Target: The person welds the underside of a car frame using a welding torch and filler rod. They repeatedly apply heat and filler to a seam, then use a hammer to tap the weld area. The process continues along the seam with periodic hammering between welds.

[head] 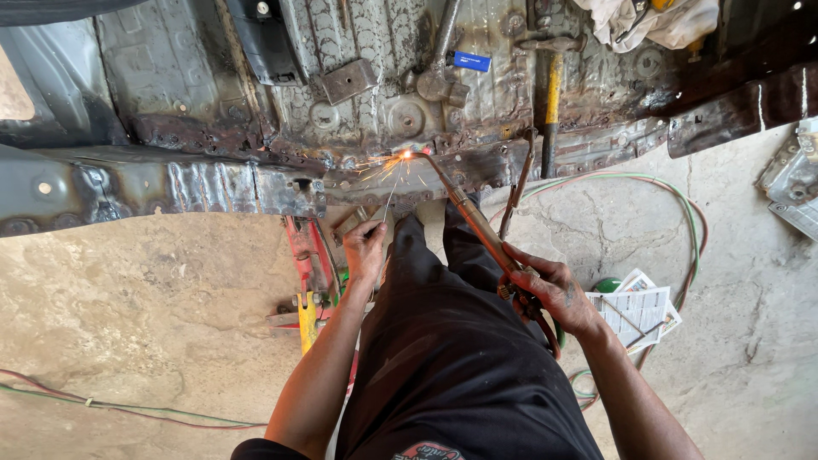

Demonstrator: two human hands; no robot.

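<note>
A copper torch (477, 223) is gripped in the closed fingers of the right hand (552, 290), its tip set against the rusty car floor (256, 162), where sparks (400, 160) are thrown. A thin filler rod (388, 201) is pinched between the fingers of the left hand (365, 249) and is pointed up at the same glowing spot. Hoses (682, 204) are looped over the concrete beside printed papers (637, 308). A yellow-handled hammer (552, 85) is laid on the floor pan, and a red jack (308, 273) is seen beneath the sill.
</note>
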